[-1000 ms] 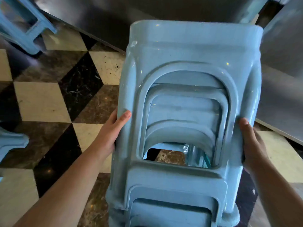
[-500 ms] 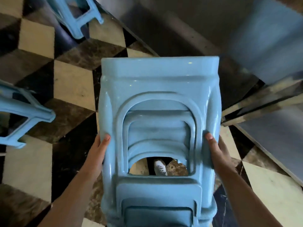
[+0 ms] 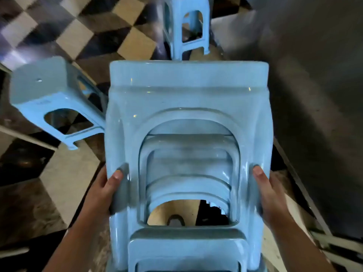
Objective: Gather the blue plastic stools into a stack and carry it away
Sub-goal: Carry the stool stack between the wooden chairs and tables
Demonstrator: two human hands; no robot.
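A stack of several nested blue plastic stools (image 3: 186, 95) fills the middle of the head view, its top seat tilted away from me. My left hand (image 3: 105, 190) grips the stack's left leg, thumb across the front. My right hand (image 3: 268, 190) grips the right leg the same way. Through the arched opening I see the inner stools and a bit of floor. A single blue stool (image 3: 47, 95) stands close on the left, touching or just behind the stack's edge. Another blue stool (image 3: 185, 26) stands upright further ahead.
The floor (image 3: 82, 40) is a checker of cream, brown and black marble tiles. A dark grey table surface (image 3: 314, 95) runs along the right side. A pale table edge (image 3: 25, 137) crosses the left side under the near stool.
The view has swung right and forward with the stack. The two loose stools moved from the left edge toward the centre. My thumbs have come round onto the front of the legs.
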